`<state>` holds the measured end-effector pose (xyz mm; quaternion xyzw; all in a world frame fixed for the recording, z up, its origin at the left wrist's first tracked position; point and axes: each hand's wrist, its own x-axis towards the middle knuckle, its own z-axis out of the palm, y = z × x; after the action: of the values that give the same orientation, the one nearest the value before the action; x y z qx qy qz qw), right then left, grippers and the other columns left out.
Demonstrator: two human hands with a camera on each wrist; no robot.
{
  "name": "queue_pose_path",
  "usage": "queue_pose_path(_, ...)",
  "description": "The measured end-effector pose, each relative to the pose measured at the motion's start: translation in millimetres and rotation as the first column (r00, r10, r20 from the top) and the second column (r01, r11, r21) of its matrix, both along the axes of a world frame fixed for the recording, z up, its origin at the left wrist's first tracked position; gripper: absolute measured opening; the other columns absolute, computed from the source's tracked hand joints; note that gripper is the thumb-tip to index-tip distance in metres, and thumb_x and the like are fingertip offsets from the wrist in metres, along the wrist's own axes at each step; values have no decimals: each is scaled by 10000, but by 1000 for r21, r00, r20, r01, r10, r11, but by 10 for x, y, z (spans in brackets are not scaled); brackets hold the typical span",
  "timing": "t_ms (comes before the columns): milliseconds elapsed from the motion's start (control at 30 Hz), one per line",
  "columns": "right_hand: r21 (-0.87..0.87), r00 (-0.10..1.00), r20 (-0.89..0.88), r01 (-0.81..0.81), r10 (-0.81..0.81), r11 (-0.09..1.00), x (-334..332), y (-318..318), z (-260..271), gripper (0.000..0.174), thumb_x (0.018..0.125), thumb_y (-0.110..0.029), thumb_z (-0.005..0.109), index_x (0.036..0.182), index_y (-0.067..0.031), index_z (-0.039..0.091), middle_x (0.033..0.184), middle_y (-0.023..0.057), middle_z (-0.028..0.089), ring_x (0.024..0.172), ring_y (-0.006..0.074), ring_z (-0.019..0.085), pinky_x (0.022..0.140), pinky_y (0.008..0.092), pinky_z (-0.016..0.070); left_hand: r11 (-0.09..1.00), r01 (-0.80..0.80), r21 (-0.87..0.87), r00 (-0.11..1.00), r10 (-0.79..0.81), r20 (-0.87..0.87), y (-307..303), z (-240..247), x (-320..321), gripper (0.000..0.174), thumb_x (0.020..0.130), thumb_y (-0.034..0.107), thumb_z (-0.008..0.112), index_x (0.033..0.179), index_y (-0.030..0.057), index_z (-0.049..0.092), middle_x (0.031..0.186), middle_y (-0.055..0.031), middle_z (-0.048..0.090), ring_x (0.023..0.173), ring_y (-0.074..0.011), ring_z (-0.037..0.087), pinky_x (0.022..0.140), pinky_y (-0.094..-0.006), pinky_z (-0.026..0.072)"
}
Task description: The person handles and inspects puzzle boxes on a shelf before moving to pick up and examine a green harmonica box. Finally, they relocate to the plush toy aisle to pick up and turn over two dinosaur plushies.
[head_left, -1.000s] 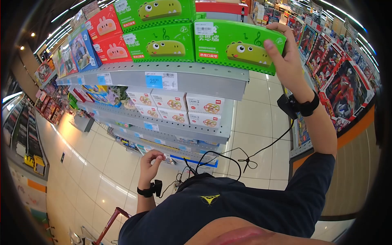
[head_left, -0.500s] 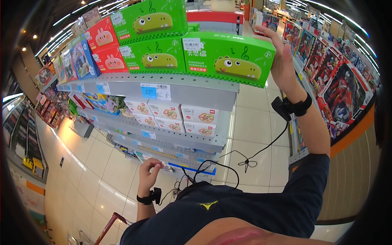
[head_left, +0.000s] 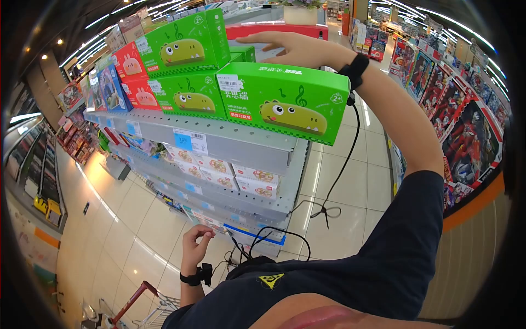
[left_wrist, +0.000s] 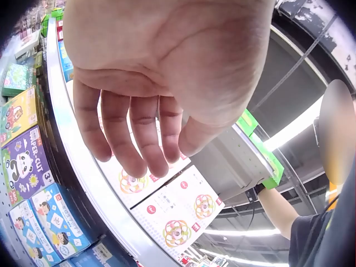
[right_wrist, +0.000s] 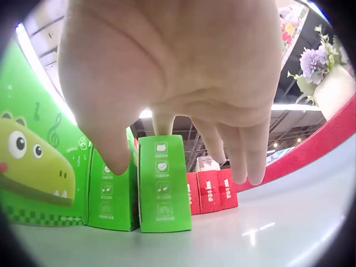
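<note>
My right hand (head_left: 279,45) reaches behind the front green dinosaur harmonica box (head_left: 276,101), which stands angled at the shelf's right end. In the right wrist view its fingers hang down, loosely spread, over a green box (right_wrist: 164,186) set further back. The thumb overlaps a neighbouring green box (right_wrist: 108,206), and one finger passes partly out of sight behind the nearer box's top. My left hand (head_left: 195,244) hangs low before the lower shelves with loosely bent fingers and nothing in them. White toy boxes (left_wrist: 178,214) appear beyond those fingers in the left wrist view.
Another harmonica box (head_left: 183,46) is stacked on the top shelf, beside red rabbit boxes (head_left: 131,63). A price tag (head_left: 190,141) lines the shelf edge (head_left: 246,143). Cables (head_left: 329,211) hang from my wrists. A shopping cart (head_left: 131,301) stands lower left; boxed figures (head_left: 474,145) line the right.
My right hand has left the front green box's right end and moved left, over and behind it. The shelf now appears further left and lower; the left hand stays low.
</note>
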<state>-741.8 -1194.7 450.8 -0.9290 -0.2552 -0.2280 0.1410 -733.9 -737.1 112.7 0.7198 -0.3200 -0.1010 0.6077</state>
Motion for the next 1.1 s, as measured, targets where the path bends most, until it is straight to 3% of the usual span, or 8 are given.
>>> queue_pose_path(33,7,1000,-1,-10,10,1000,7,42,-30,644,971,-298,658,1552,-244,386,1473,121,514,1288,286,551,1074,424,476,1000,-12,-2,1000,12,21,7,11,-25,51,932,7,639,951,-37,657,885,-96,699,838,-164,689,792,-287,549)
queue_pose_path(100,200,971,-229,117,-69,973,-5,132,-67,584,957,-280,688,1486,-179,464,1391,142,572,1227,257,601,1023,372,507,999,-37,5,999,37,23,50,8,-45,52,933,7,636,948,-38,658,883,-96,696,835,-164,688,791,-286,548)
queue_pose_path(233,284,987,-160,70,-24,956,70,78,-112,480,940,-255,719,1363,-118,539,1210,130,663,1069,182,669,900,295,534,997,-70,41,997,69,41,137,-13,-35,76,957,52,626,951,-24,634,884,-104,673,832,-176,666,788,-308,542)
queue_pose_path(300,254,978,-59,209,-201,944,70,85,-95,429,920,-231,745,1282,-89,562,1057,106,700,921,113,682,784,252,526,994,-103,36,994,102,29,132,15,-43,72,955,46,626,955,-25,633,887,-103,676,836,-178,667,791,-307,542)
queue_pose_path(433,363,974,-101,228,-205,903,-285,-41,-92,444,882,-287,763,1251,-91,614,877,59,686,772,99,648,639,267,502,996,-85,-10,996,85,18,94,20,-30,65,934,15,646,976,-28,669,882,-85,710,834,-149,689,785,-280,545)
queue_pose_path(667,593,968,-98,243,-230,768,-1181,-353,-278,409,963,-189,669,1336,-50,574,1180,76,676,991,98,651,803,245,526,999,-49,2,999,49,-14,103,-34,47,77,939,31,659,992,-21,679,883,-71,713,840,-136,688,786,-276,543)
queue_pose_path(1000,636,977,-78,202,-199,745,-1448,-144,-389,435,997,-216,610,1389,-40,545,1164,48,682,996,104,658,807,245,540,1000,8,1,999,-8,-38,83,-11,32,71,942,32,657,990,-16,679,905,-70,720,843,-132,693,786,-273,543)
queue_pose_path(1100,666,981,-54,175,-188,725,-1386,-44,-442,463,1031,-322,551,1392,-32,542,1240,73,654,1087,137,637,878,294,535,1000,-5,6,1000,5,-30,116,-19,21,74,942,32,658,995,-17,676,905,-69,718,844,-131,692,787,-274,544)
